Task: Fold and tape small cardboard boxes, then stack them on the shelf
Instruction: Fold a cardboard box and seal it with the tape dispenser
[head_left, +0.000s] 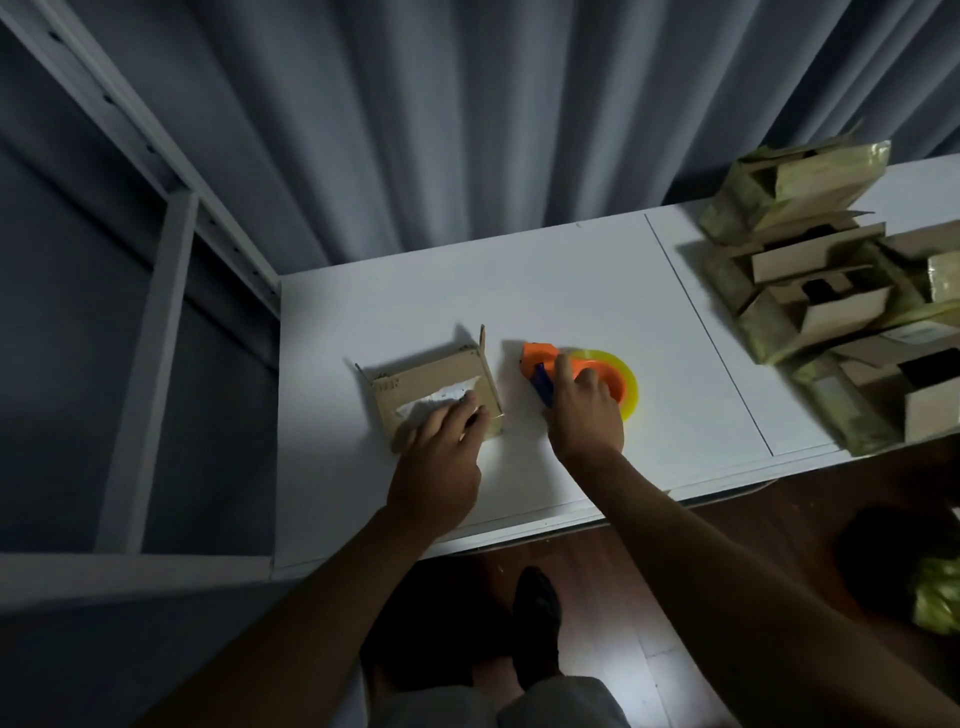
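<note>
A small brown cardboard box (415, 384) with a torn white label lies on the white table (545, 291), left of centre. My left hand (441, 447) rests palm-down on its near right corner and holds it flat. One flap stands up at the box's far right corner. Just right of the box lies an orange tape dispenser (543, 358) with a yellowish tape roll (621, 374). My right hand (584, 410) is closed around the dispenser's blue handle.
A heap of unfolded and half-open cardboard boxes (826, 291) fills the table's right end. A white metal shelf frame (166, 291) stands to the left of the table. A grey curtain hangs behind. My foot (537, 603) shows on the wooden floor below.
</note>
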